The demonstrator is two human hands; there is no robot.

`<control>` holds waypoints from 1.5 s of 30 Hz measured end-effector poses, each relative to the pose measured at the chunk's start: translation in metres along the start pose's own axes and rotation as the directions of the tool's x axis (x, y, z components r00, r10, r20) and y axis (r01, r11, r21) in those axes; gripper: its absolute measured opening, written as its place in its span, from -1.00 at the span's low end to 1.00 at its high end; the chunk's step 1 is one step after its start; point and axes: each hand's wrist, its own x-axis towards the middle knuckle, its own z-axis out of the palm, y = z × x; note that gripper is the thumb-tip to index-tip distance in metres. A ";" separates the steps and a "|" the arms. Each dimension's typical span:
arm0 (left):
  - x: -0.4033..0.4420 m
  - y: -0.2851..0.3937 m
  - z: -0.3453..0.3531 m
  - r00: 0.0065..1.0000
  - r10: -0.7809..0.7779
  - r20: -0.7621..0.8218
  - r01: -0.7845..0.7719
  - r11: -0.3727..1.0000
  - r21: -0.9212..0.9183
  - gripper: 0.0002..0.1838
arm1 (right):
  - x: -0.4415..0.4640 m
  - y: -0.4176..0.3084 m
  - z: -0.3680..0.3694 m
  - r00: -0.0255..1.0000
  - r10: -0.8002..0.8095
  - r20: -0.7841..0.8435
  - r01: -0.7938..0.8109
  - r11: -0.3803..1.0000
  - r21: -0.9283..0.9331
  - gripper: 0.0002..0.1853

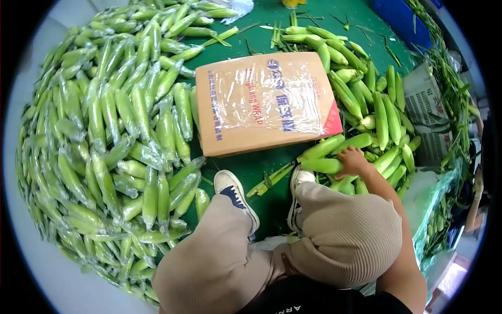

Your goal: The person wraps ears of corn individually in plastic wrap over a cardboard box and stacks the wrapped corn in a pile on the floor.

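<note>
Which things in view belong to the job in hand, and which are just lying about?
Likely in the job: corn ear in the right hand; unwrapped pile; film-topped box; wrapped corn.

Seemingly lying about: green scraps; blue item.

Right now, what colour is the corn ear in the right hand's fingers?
Light green; the corn ear shows best in the head view.

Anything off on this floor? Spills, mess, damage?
Just minor litter: loose leaf scraps lie scattered on the green floor past the cardboard box, and stray stalks lie between the shoes, apart from the unwrapped corn ears. No obvious damage.
</note>
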 end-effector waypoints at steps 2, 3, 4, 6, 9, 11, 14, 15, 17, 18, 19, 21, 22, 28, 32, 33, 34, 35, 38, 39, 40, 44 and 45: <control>-0.003 0.022 -0.024 0.989 0.108 -0.103 -0.112 0.993 -0.027 -0.80 | -0.026 -0.003 -0.023 0.997 -0.010 -0.072 0.014 0.998 0.063 -0.08; 0.000 0.038 -0.037 0.968 0.188 -0.167 -0.196 0.980 -0.033 -0.80 | -0.043 -0.006 -0.038 0.999 0.038 -0.028 -0.034 0.990 0.136 -0.07; 0.008 0.058 -0.052 0.925 0.294 -0.242 -0.310 0.950 -0.029 -0.80 | -0.061 -0.006 -0.054 0.997 -0.048 -0.067 0.059 0.981 0.187 -0.07; 0.033 0.095 -0.072 0.782 0.517 -0.348 -0.546 0.838 0.017 -0.82 | -0.091 -0.013 -0.108 0.969 -0.194 -0.153 0.233 0.926 0.299 -0.07; 0.080 0.165 -0.085 0.540 0.704 -0.462 -0.744 0.656 0.130 -0.80 | -0.083 -0.061 -0.176 0.830 -0.246 -0.500 0.436 0.846 0.307 -0.11; 0.105 0.206 -0.091 0.308 0.819 -0.485 -0.777 0.510 0.368 -0.66 | -0.041 -0.088 -0.207 0.729 -0.236 -0.642 0.457 0.866 0.201 -0.24; 0.131 0.256 -0.102 0.120 0.880 -0.459 -0.735 0.389 0.555 -0.41 | 0.039 -0.111 -0.233 0.684 -0.287 -0.670 0.486 0.865 0.127 -0.29; 0.138 0.275 -0.108 0.131 0.918 -0.375 -0.673 0.360 0.646 -0.35 | 0.060 -0.116 -0.235 0.709 -0.295 -0.641 0.474 0.872 0.122 -0.28; 0.155 0.302 -0.106 0.249 0.932 -0.263 -0.597 0.362 0.716 -0.25 | 0.096 -0.117 -0.224 0.720 -0.350 -0.600 0.480 0.875 0.066 -0.25; 0.168 0.305 -0.099 0.338 0.914 -0.226 -0.588 0.393 0.707 -0.19 | 0.109 -0.114 -0.211 0.706 -0.362 -0.608 0.506 0.859 0.076 -0.18; 0.181 0.309 -0.093 0.422 0.887 -0.188 -0.574 0.422 0.702 -0.14 | 0.114 -0.107 -0.198 0.656 -0.338 -0.675 0.574 0.804 0.155 -0.14; 0.207 0.290 -0.074 0.594 0.794 -0.130 -0.644 0.566 0.514 -0.15 | 0.081 -0.084 -0.199 0.500 -0.363 -0.787 0.591 0.807 0.004 -0.17; 0.210 0.287 -0.074 0.568 0.809 -0.152 -0.659 0.558 0.504 -0.14 | 0.065 -0.062 -0.187 0.519 -0.275 -0.809 0.626 0.768 0.140 -0.21; 0.204 0.301 -0.077 0.618 0.776 -0.127 -0.623 0.581 0.524 -0.17 | 0.044 -0.048 -0.148 0.657 -0.459 -0.598 0.574 0.819 0.002 -0.43; 0.198 0.298 -0.075 0.592 0.789 -0.162 -0.588 0.561 0.583 -0.22 | 0.032 -0.035 -0.118 0.633 -0.344 -0.694 0.552 0.829 0.093 -0.65; 0.196 0.299 -0.077 0.600 0.785 -0.156 -0.586 0.564 0.582 -0.22 | 0.033 -0.035 -0.116 0.613 -0.348 -0.709 0.564 0.821 0.084 -0.68; 0.193 0.298 -0.077 0.609 0.779 -0.150 -0.584 0.568 0.580 -0.23 | 0.034 -0.034 -0.110 0.595 -0.353 -0.722 0.576 0.814 0.077 -0.71; 0.190 0.297 -0.079 0.656 0.745 -0.121 -0.610 0.618 0.496 -0.22 | 0.036 -0.034 -0.106 0.576 -0.360 -0.734 0.589 0.805 0.067 -0.73; 0.190 0.296 -0.092 0.740 0.672 -0.025 -0.634 0.710 0.308 -0.19 | 0.028 -0.042 -0.108 0.374 -0.040 -0.926 0.727 0.634 0.266 -0.77; 0.188 0.296 -0.095 0.748 0.664 0.010 -0.638 0.714 0.291 -0.18 | 0.024 -0.044 -0.112 0.367 0.083 -0.927 0.720 0.605 0.339 -0.80; 0.186 0.296 -0.096 0.752 0.657 0.055 -0.645 0.715 0.271 -0.17 | 0.024 -0.058 -0.128 0.432 0.213 -0.876 0.661 0.586 0.468 -0.86; 0.198 0.299 -0.103 0.713 0.687 0.140 -0.701 0.693 0.165 -0.16 | 0.095 -0.089 -0.185 0.624 0.118 -0.773 0.521 0.674 0.524 -0.74; 0.203 0.296 -0.104 0.707 0.696 0.126 -0.707 0.699 0.106 -0.15 | 0.128 -0.086 -0.180 0.502 -0.218 -0.837 0.625 0.761 0.177 -0.57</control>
